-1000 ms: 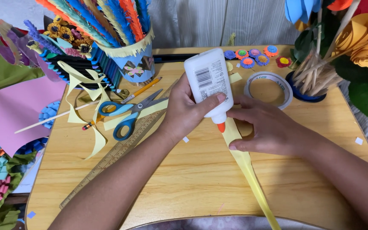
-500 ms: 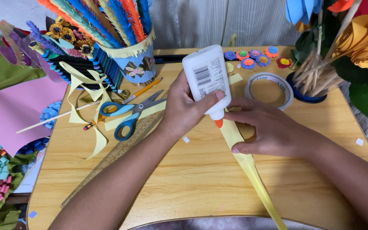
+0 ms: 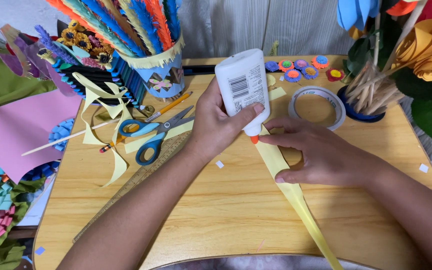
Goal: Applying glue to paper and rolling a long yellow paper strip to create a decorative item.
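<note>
- Left hand [image 3: 215, 129] wrapped round a white glue bottle [image 3: 241, 87], thumb across its front — tipped nozzle-down, orange tip touching the yellow strip [image 3: 296, 192].
- Right hand [image 3: 321, 155] flat, fingers spread open, pinning the strip to the table [image 3: 216, 210] just beside the nozzle.
- Strip running from under the bottle down to the near table edge.
- Tape roll [image 3: 317, 104] just beyond the right hand.
- Scissors [image 3: 156, 132], pencil [image 3: 151, 120] and ruler [image 3: 141, 177] left of the left hand — loose yellow curls [image 3: 103, 115] further out.
</note>
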